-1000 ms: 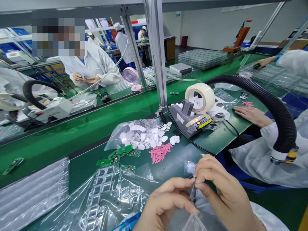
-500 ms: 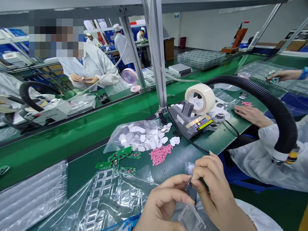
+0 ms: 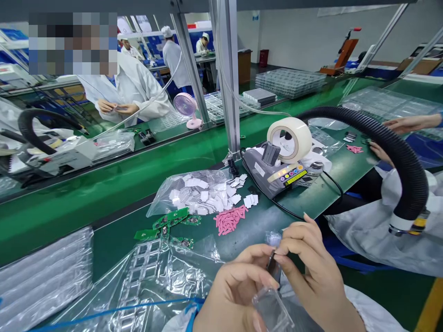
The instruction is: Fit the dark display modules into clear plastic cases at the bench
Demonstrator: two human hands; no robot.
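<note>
In the lower middle, my left hand (image 3: 235,290) is closed on a clear plastic piece (image 3: 275,311) with raised edges. My right hand (image 3: 313,272) meets it from the right, thumb and forefinger pinching a small thin dark piece (image 3: 270,262). The left fingertips touch that dark piece too; its kind is too small to tell. Just beyond the fingers lies a small crumpled clear wrap (image 3: 273,238). A heap of pink strips (image 3: 230,220) is farther back, beside a bag of white and grey pads (image 3: 197,193) and several green circuit boards (image 3: 173,217).
A grey machine (image 3: 273,177) bears a tape roll (image 3: 290,139), its cable running toward the table edge. A black hose (image 3: 387,138) arches at the right, near a co-worker's hands (image 3: 413,123). Clear-bagged trays (image 3: 138,276) and wrapped white trays (image 3: 44,281) fill the left. A metal post (image 3: 226,83) stands behind.
My hands keep almost the same pose, with the clear piece tilted slightly differently. The co-worker's hands at the right have shifted. The view has moved a little, bringing a blue strap into sight.
</note>
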